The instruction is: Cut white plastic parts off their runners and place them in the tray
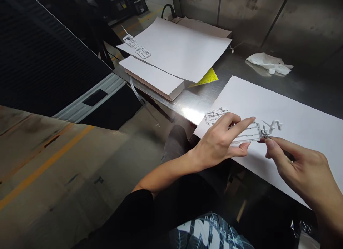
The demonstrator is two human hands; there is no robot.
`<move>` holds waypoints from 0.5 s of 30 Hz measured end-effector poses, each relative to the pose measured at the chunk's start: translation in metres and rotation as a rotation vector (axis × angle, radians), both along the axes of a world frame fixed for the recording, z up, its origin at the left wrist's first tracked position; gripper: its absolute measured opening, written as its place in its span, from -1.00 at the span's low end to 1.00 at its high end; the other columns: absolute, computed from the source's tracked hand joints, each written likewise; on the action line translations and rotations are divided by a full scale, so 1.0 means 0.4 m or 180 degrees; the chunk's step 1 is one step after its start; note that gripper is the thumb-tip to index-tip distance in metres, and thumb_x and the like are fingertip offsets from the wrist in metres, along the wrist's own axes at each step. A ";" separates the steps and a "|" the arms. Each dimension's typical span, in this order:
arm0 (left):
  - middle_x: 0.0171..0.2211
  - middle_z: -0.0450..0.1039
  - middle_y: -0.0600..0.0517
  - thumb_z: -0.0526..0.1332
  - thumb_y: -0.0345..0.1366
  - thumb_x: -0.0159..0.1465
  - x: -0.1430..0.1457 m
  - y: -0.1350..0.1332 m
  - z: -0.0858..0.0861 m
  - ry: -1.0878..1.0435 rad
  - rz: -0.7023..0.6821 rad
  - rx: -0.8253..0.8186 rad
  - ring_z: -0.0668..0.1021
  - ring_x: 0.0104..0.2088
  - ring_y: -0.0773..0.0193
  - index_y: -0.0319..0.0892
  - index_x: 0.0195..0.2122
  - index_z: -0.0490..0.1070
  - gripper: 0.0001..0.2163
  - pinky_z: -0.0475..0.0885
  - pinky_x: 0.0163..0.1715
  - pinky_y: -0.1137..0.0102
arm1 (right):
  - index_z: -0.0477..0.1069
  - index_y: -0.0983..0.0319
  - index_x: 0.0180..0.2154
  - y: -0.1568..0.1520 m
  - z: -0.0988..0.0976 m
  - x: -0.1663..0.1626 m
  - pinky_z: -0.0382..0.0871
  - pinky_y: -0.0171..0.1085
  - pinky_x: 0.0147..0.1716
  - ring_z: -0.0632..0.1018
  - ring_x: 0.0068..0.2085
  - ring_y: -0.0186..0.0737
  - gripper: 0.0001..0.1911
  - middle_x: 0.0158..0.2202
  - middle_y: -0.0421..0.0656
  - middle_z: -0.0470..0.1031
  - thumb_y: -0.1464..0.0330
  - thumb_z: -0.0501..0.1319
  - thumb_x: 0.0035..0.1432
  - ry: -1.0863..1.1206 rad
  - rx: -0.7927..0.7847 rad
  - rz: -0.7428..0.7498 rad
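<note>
Over a large white sheet [292, 120], my left hand [222, 138] grips a white moulded plastic part [250, 133] by its edges. The part is a flat panel with long slots, and the left fingers cover some of it. At its right end my right hand [297, 159] pinches thumb against forefinger. A small greyish bit shows at those fingertips, too small to name. Just beyond lies a curly white plastic piece [273, 125], perhaps touching the panel. Another slotted white panel [214, 116] extends left of my left hand; whether the two join is hidden.
Further back on the steel table [190, 109] lies a stack of white sheets [155, 75], topped by a curling sheet [182, 45] bearing another white plastic part [136, 47]. A yellow printed card [206, 77] pokes out beneath. A crumpled white glove or cloth [269, 62] rests near the metal wall.
</note>
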State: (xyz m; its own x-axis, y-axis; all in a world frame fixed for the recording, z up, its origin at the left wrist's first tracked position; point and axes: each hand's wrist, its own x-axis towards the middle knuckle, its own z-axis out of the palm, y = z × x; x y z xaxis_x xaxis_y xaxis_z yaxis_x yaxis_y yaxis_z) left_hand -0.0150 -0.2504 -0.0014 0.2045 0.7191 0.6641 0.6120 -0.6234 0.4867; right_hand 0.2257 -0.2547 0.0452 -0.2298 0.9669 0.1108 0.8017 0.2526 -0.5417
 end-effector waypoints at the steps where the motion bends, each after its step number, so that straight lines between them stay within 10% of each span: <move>1: -0.05 0.46 -0.04 0.26 -0.31 0.46 0.000 0.001 -0.003 -0.0016 -0.0020 0.0009 0.61 -0.05 0.23 -0.15 0.32 0.44 -0.59 0.70 -0.01 0.26 | 0.71 0.06 -0.18 0.006 -0.005 0.004 0.29 -0.25 -0.44 0.32 -0.61 -0.34 -0.50 -0.44 -0.29 0.59 -0.14 0.20 0.44 -0.0032 0.0026 0.0064; 8: -0.05 0.46 -0.05 0.25 -0.31 0.48 -0.004 0.003 -0.005 0.0027 -0.0032 0.0010 0.60 -0.05 0.23 -0.16 0.32 0.45 -0.60 0.69 0.01 0.27 | 0.73 0.04 -0.11 0.022 -0.007 0.014 0.38 -0.28 -0.36 0.63 -0.41 -0.21 -0.55 -0.39 -0.23 0.66 -0.08 0.21 0.46 -0.0034 0.0072 0.0305; 15: -0.05 0.44 -0.03 0.25 -0.31 0.48 0.003 0.010 -0.024 -0.0084 -0.0093 -0.0046 0.59 -0.05 0.25 -0.15 0.34 0.41 -0.58 0.68 0.00 0.28 | 0.72 0.10 -0.18 0.018 -0.022 -0.003 0.28 -0.26 -0.47 0.33 -0.61 -0.37 -0.57 -0.44 -0.27 0.60 -0.05 0.24 0.46 -0.0023 0.0338 0.0248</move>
